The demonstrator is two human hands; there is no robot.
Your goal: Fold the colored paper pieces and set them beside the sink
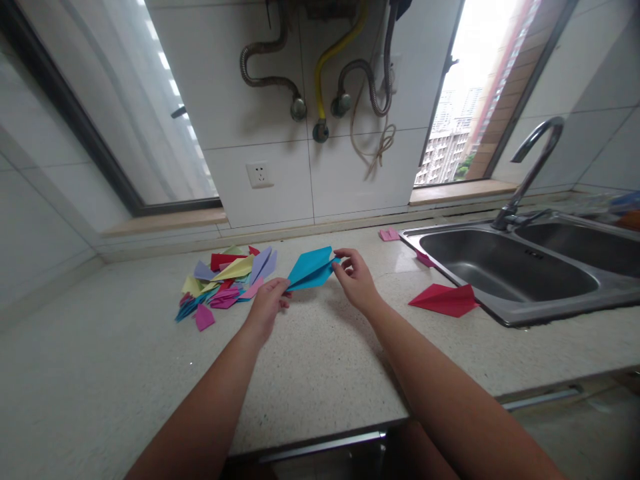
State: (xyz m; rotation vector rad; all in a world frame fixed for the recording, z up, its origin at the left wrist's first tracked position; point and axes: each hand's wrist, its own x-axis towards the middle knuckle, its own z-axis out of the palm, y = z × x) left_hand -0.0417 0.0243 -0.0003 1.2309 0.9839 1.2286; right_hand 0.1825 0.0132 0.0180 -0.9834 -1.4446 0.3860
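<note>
A blue paper plane [309, 269] is held between both hands above the pale speckled countertop [310, 373]. My left hand [269, 303] pinches its pointed end at the left. At the other end, my right hand [354, 277] grips the tail edge between thumb and fingers. To the left of my left hand lies a heap of folded papers [227, 280] in yellow, purple, pink, red and blue. A red paper plane [444, 300] rests on the counter to the right of my right hand, beside the sink.
A double steel sink [505, 267] with a curved tap [537, 153] is set into the counter at the right. Small pink folded papers [389, 235] lie by its rim. Hoses and a yellow pipe [323, 73] run down the tiled wall above a socket [260, 175].
</note>
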